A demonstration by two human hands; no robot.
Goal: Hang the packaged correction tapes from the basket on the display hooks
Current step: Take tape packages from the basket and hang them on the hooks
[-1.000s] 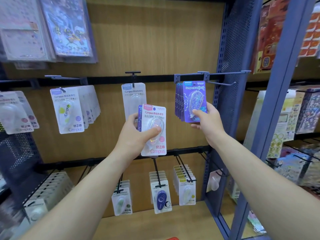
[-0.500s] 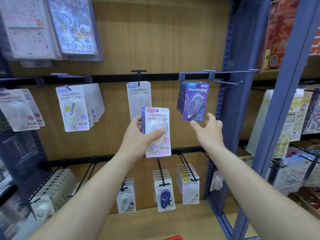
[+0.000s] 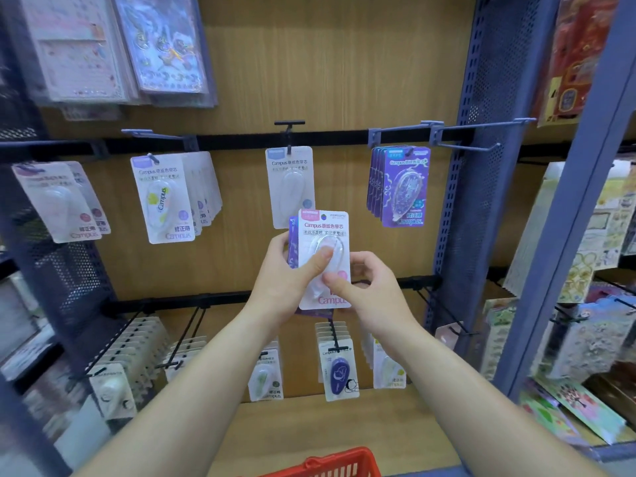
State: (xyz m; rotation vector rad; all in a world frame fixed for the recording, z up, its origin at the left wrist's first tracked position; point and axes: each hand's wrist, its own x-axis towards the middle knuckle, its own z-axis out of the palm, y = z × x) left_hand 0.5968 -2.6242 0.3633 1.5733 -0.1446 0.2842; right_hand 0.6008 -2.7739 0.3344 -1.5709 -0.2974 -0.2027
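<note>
Wood-backed shop display [image 3: 344, 80], left hand [image 3: 275, 284] gripping stacked correction tape packs [image 3: 323, 232] at centre below the upper hooks [image 3: 481, 122], thumb across the front blister, right hand [image 3: 375, 297] pinching their lower right edge, red basket [image 3: 330, 464] nearest.

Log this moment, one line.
left hand: holds pink-and-white carded correction tape; right hand: pinches same pack; purple carded tapes: hanging on blue-grey metal hook

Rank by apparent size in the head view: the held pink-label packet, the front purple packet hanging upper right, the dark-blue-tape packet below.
1. pink-label packet: largest, though held nearer the camera.
2. front purple packet: slightly smaller.
3. dark-blue-tape packet: smallest.
</note>
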